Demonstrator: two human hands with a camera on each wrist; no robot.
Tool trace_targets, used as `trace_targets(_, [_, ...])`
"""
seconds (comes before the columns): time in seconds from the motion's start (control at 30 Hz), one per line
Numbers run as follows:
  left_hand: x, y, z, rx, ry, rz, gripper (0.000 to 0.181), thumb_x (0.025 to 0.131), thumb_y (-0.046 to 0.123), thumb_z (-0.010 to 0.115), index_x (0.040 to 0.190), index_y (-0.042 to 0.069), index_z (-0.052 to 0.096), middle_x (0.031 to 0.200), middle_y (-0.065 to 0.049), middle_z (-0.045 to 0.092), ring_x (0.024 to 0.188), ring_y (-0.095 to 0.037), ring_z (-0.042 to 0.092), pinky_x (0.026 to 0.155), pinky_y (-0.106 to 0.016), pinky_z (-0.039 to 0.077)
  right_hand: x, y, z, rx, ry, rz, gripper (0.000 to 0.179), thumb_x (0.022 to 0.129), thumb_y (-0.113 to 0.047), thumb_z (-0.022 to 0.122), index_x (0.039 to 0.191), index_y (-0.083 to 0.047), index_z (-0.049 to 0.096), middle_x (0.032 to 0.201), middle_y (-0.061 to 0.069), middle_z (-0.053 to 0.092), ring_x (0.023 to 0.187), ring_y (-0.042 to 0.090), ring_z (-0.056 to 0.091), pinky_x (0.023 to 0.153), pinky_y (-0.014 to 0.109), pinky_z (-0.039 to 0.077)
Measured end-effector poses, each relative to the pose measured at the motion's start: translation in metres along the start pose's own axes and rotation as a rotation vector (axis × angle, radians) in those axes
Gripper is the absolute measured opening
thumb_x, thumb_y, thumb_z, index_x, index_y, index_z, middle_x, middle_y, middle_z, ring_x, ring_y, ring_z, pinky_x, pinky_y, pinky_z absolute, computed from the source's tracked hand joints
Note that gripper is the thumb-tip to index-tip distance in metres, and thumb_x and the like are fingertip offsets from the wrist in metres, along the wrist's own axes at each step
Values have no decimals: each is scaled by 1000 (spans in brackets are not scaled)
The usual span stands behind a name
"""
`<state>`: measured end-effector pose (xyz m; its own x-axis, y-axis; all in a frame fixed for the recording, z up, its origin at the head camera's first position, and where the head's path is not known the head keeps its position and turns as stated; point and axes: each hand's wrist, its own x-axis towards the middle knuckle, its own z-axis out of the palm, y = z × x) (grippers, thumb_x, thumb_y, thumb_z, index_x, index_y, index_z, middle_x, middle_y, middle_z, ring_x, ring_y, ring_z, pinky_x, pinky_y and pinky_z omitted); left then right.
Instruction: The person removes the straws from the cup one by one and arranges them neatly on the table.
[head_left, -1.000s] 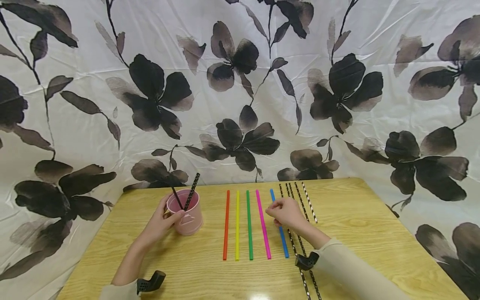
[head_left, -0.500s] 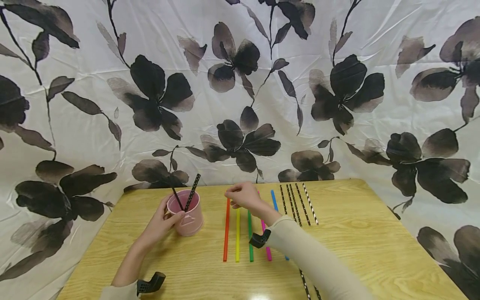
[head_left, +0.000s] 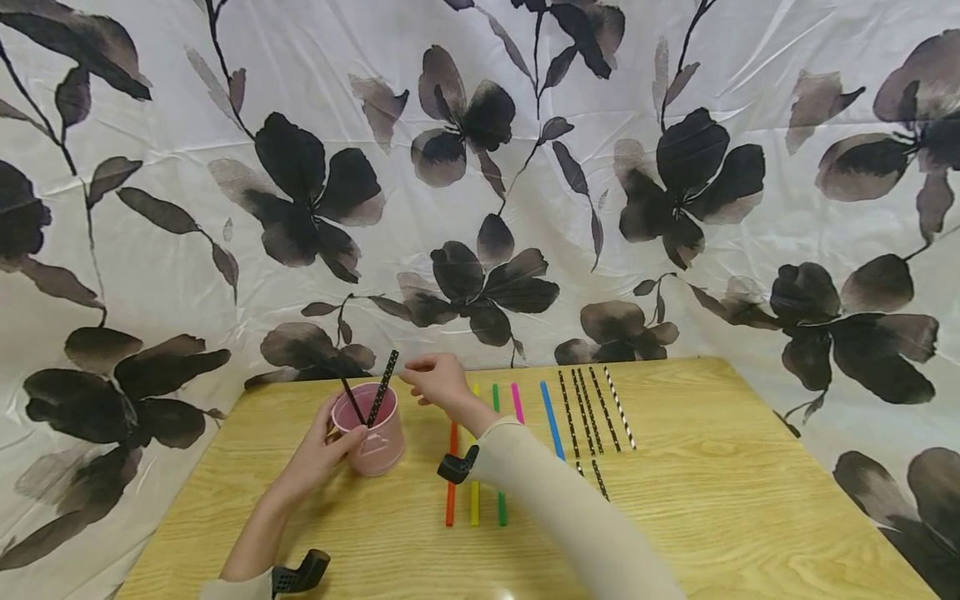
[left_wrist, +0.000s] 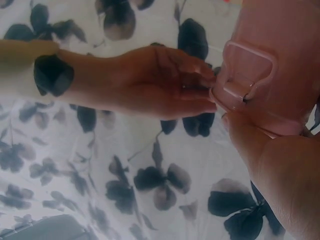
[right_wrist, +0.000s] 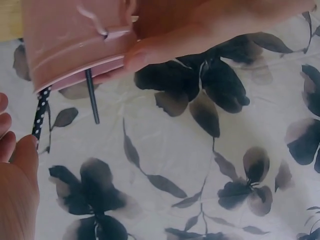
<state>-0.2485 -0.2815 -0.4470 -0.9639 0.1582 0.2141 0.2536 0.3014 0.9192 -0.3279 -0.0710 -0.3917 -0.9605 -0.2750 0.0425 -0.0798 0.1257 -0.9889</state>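
My left hand [head_left: 318, 458] holds a small pink bucket [head_left: 378, 454] at its left side, thumb over the rim. Inside lean a black straw with white dots [head_left: 386, 379] and a thinner plain black straw [head_left: 353, 398]. Just right of the dotted straw's upper end is my right hand [head_left: 441, 385], fingers loosely bent, nothing seen between them. In the right wrist view the right thumb and fingers [right_wrist: 17, 170] lie close beside the dotted straw [right_wrist: 41, 111]. A wire-like handle [left_wrist: 250, 65] shows on the bucket's wall in the left wrist view.
Red [head_left: 452, 500], yellow [head_left: 475, 504], green [head_left: 502, 508], pink [head_left: 517, 402] and blue [head_left: 552, 421] straws lie in a row, partly under my right arm. Several black patterned straws [head_left: 567, 412] and a striped straw [head_left: 619, 408] lie right of them on the wooden table [head_left: 720, 500].
My right hand has moved left from above the pink and blue straws, across the row, to beside the dotted straw. The left hand stays on the bucket.
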Motion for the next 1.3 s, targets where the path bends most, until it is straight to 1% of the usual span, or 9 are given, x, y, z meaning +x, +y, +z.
trace_targets(0.2, [2,0,0,-13,-15,4,71,87,26,56,141,17,10,139,-15,21,125,-31,23,95,-51,28,3,-1,10,-11,38,-13,24,79,-21,67,99,-9,66,80,-2,63,79,32,60,55,33,52])
trace_targets(0.33, [3,-1,1,-24,-18,15,70,88,24,55,141,16,10,139,-17,22,124,-34,25,94,-51,28,6,2,14,-37,69,-17,19,78,-25,68,92,-13,68,78,-4,63,72,24,61,54,31,51])
trace_targets(0.43, [3,-3,1,-29,-17,20,70,88,22,56,141,15,10,138,-18,23,124,-34,25,95,-51,26,9,7,18,-39,84,-6,14,76,-27,69,86,-16,69,77,-6,63,68,18,60,56,33,52])
trace_targets(0.63, [1,-5,3,-16,-19,16,70,88,24,56,140,16,11,138,-16,23,124,-32,24,95,-51,27,13,15,23,-42,97,-2,10,76,-26,70,82,-18,70,75,-6,63,75,28,61,57,36,52])
trace_targets(0.7, [2,-5,3,-20,-18,13,69,87,24,56,140,18,12,138,-15,24,124,-31,25,95,-51,27,13,16,24,-44,98,-8,11,75,-27,70,83,-19,70,75,-7,63,74,28,61,57,37,52])
trace_targets(0.97, [3,-3,3,-26,-16,21,70,88,23,56,140,15,11,137,-18,24,123,-33,27,93,-50,29,15,15,28,-19,83,-40,10,76,-25,70,82,-18,70,75,-6,63,74,26,61,60,40,52])
trace_targets(1.17, [0,0,1,-21,-17,18,71,88,22,55,141,16,8,139,-19,22,124,-34,24,95,-51,26,14,11,31,-11,71,-50,8,77,-24,69,80,-17,68,76,-5,62,71,18,61,60,38,52])
trace_targets(1.23, [-1,1,0,-25,-17,16,71,88,22,55,141,16,8,139,-19,22,124,-34,25,94,-50,28,12,8,32,-5,70,-58,8,77,-23,68,79,-16,68,75,-4,62,69,15,60,60,39,52])
trace_targets(1.3, [-2,2,-1,-28,-20,13,70,88,22,54,141,15,8,139,-19,21,124,-33,25,93,-48,30,9,4,32,-18,90,-69,8,77,-24,68,78,-16,67,73,-4,62,66,12,58,59,38,52])
